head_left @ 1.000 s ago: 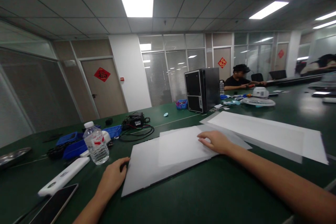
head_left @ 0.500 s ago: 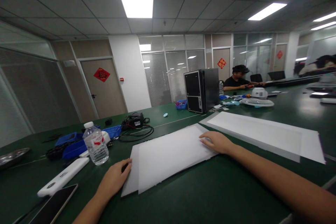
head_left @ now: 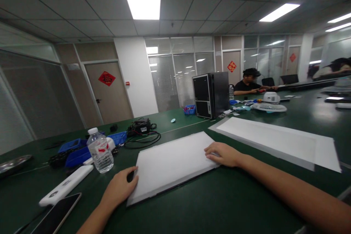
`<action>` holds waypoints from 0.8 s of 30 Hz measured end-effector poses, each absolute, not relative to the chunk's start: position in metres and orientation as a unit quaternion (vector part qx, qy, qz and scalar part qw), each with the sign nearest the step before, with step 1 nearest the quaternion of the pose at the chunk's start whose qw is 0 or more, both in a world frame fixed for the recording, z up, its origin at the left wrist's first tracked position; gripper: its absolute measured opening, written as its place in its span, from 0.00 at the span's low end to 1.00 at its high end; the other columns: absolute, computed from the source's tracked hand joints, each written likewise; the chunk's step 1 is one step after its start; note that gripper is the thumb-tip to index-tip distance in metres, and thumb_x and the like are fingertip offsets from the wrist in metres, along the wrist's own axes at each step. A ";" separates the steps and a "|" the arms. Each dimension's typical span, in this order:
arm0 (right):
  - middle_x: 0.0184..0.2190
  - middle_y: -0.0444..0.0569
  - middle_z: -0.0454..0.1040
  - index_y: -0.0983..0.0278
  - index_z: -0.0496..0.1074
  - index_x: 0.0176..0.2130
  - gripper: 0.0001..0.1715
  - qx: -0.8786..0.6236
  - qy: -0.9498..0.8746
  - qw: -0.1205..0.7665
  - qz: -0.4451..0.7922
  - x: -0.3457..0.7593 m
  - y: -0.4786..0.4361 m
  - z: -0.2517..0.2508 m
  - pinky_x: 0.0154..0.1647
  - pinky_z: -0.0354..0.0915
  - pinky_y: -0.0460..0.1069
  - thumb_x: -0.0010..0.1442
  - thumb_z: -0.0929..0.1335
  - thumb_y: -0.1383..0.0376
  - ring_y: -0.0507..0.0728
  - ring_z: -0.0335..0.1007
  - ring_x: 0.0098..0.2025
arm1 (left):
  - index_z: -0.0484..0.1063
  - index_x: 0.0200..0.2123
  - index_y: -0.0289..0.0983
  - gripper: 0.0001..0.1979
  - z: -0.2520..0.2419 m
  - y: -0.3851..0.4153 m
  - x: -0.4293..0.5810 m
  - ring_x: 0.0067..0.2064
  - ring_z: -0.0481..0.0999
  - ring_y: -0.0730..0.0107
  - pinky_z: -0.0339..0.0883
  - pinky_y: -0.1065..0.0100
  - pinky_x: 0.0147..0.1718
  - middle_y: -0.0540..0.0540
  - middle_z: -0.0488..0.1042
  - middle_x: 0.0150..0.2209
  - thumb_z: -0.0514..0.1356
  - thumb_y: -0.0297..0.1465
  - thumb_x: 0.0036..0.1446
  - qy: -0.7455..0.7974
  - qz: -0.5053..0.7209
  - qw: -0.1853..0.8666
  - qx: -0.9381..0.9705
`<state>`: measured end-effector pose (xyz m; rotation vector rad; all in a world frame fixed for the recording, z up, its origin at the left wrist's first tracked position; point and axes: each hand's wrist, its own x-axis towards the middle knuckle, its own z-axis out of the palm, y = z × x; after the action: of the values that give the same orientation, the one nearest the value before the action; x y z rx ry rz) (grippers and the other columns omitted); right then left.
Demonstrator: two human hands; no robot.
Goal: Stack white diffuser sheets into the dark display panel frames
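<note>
A stack of white translucent sheets [head_left: 172, 164] lies flat on the green table [head_left: 219, 204] in front of me, its edges lined up. My right hand [head_left: 222, 153] rests flat on the stack's right end, fingers stretched out and pressing on the top sheet. My left hand [head_left: 119, 188] sits at the stack's near left corner, fingers loosely curled against the edge, holding nothing that I can see. A second, larger pile of white sheets [head_left: 276, 140] lies further right.
A water bottle [head_left: 100, 150], a white power bank [head_left: 65, 184] and a phone [head_left: 55, 214] lie at the left. Blue trays [head_left: 79, 148], a black charger with cables [head_left: 141, 128] and a computer tower [head_left: 211, 94] stand behind. Another person [head_left: 251, 82] sits at the far end.
The top sheet, offset to the right a second ago, has slid left under my right hand and now lies squared on the stack. My left hand stayed at the corner.
</note>
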<state>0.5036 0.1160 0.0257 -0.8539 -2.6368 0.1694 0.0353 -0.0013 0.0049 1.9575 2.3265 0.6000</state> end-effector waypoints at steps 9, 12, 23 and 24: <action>0.53 0.49 0.77 0.58 0.77 0.51 0.25 -0.334 -0.925 0.180 0.031 0.518 0.135 0.018 0.59 0.61 0.55 0.67 0.61 0.50 0.59 0.70 0.55 | 0.80 0.50 0.41 0.24 0.010 -0.001 0.041 0.57 0.76 0.51 0.66 0.55 0.57 0.44 0.77 0.57 0.54 0.43 0.56 0.760 0.178 0.016 0.625; 0.58 0.53 0.72 0.59 0.73 0.56 0.25 -0.433 -0.881 0.191 -0.016 0.539 0.159 0.012 0.64 0.56 0.59 0.66 0.61 0.52 0.63 0.64 0.61 | 0.79 0.50 0.42 0.24 0.012 -0.002 0.044 0.57 0.76 0.51 0.67 0.55 0.56 0.44 0.78 0.56 0.54 0.44 0.57 0.763 0.173 0.013 0.622; 0.53 0.68 0.71 0.65 0.70 0.57 0.28 -0.745 -0.653 0.120 -0.058 0.637 0.213 -0.017 0.50 0.61 0.70 0.66 0.58 0.55 0.73 0.68 0.55 | 0.79 0.50 0.42 0.24 0.014 -0.004 0.046 0.56 0.77 0.52 0.68 0.58 0.55 0.44 0.79 0.55 0.54 0.45 0.57 0.763 0.166 -0.002 0.624; 0.52 0.67 0.72 0.64 0.71 0.56 0.27 -0.748 -0.651 0.115 -0.059 0.639 0.214 -0.018 0.50 0.61 0.69 0.66 0.58 0.55 0.73 0.68 0.54 | 0.79 0.50 0.42 0.24 0.015 -0.004 0.046 0.56 0.77 0.52 0.68 0.58 0.55 0.44 0.79 0.55 0.54 0.44 0.57 0.762 0.165 -0.002 0.626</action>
<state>0.6389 0.2143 -0.0176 -2.1928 -1.9068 -0.1735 0.0465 -0.0040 0.0147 1.9682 2.3989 0.5200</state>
